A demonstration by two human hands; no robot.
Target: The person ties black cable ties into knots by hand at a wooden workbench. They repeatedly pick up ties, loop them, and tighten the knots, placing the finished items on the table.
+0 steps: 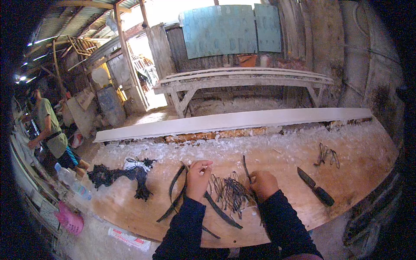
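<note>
Bare right hand (264, 184) pinches 1 thin, dark, rubber-like strip (245, 165), lower centre of frame: probably light, flexible; grip near its end. Bare left hand (199, 180): fingers curled, contents indeterminable.

Printed matter, one certain entry: white flat packaging (129, 239), at the lower left beside the tabletop's near edge, bearing red print, including a row of red lettering, too small to read surely. Further entry: clear plastic bottle (68, 177), left of the tabletop; any label lettering indistinct. Blue-green panels (219, 31), rear wall: faint repeated marks, no legible characters.
</note>
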